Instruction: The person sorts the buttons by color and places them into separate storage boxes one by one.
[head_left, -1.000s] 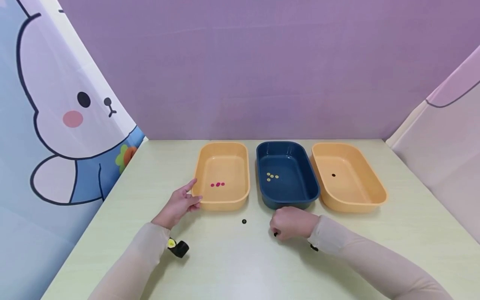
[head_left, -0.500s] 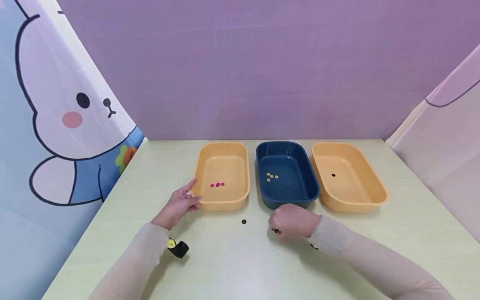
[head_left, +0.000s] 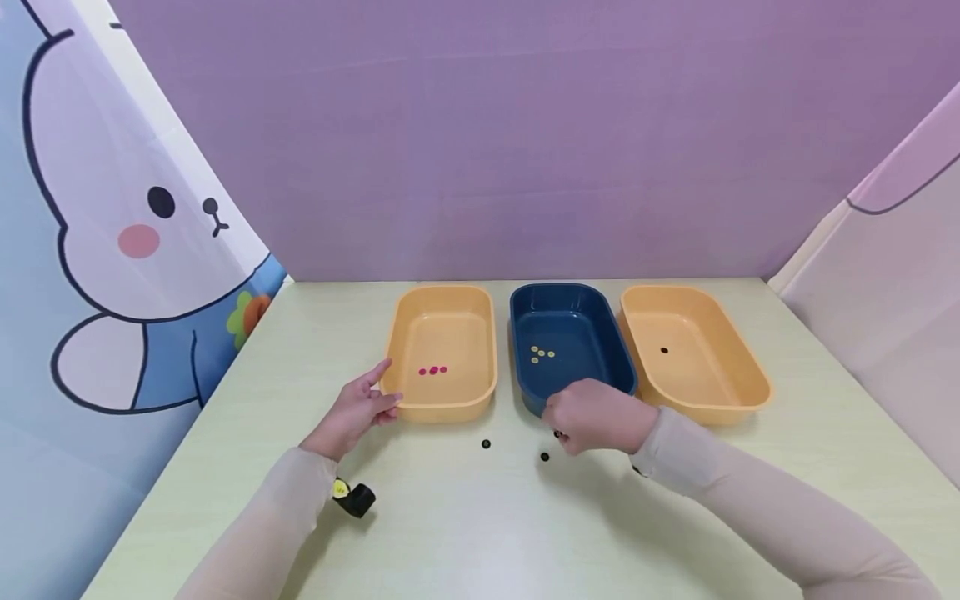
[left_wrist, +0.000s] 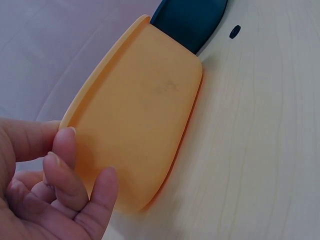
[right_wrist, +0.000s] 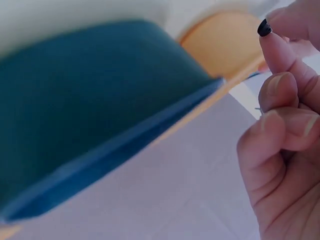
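My right hand [head_left: 596, 417] pinches a small black button [right_wrist: 264, 28] between thumb and index fingertip, the other fingers curled in. It is in front of the blue tray [head_left: 573, 383] and overlaps its near rim in the head view. My left hand [head_left: 354, 414] holds the near left corner of the left yellow tray [left_wrist: 135, 110], with thumb and fingers at the rim. Two more black buttons lie on the table before the trays: one button [head_left: 486, 444] on the left, another button [head_left: 544, 457] below my right hand.
Several pink buttons [head_left: 433, 370] lie in the left yellow tray and several pale yellow buttons [head_left: 542, 353] in the blue one. The right yellow tray [head_left: 697, 375] holds one black button [head_left: 664, 350]. A purple cloth [head_left: 480, 142] hangs behind the table.
My right hand has picked up a black button and moved up toward the blue tray. A black button now shows on the table where that hand was. My left hand stays put.
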